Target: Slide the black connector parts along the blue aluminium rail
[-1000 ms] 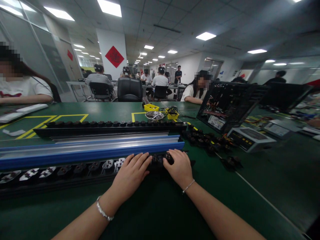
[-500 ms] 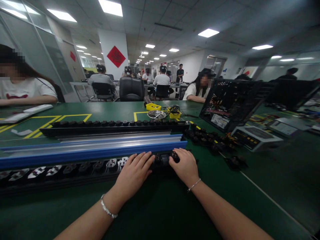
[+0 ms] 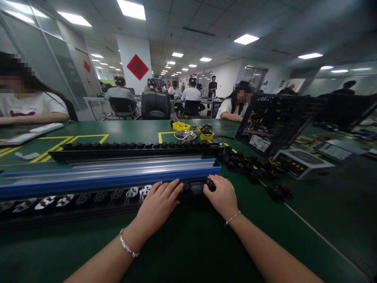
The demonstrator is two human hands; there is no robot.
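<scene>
A long black socket strip (image 3: 97, 202) lies across the green table in front of me, with a row of black and silver socket modules along it. My left hand (image 3: 160, 200) lies over the strip, fingers across its top and thumb on the near side, holding it. At the strip's right end, my right hand (image 3: 222, 194) is closed around a small black socket module (image 3: 210, 184), mostly hidden by the fingers. Between the hands another black module (image 3: 186, 186) sits in the strip. I cannot tell whether the held module is seated.
Behind the strip lie blue-edged metal rails (image 3: 118, 175) and a second black socket strip (image 3: 138, 151). To the right are a tangle of black parts (image 3: 250, 163), a power supply (image 3: 303, 163) and an open computer case (image 3: 273, 122). A metal dish (image 3: 185, 135) and yellow tray (image 3: 181, 126) stand farther back.
My right hand has shifted slightly right along the strip with the black module, widening the gap between my hands. My left hand stays in place on the strip.
</scene>
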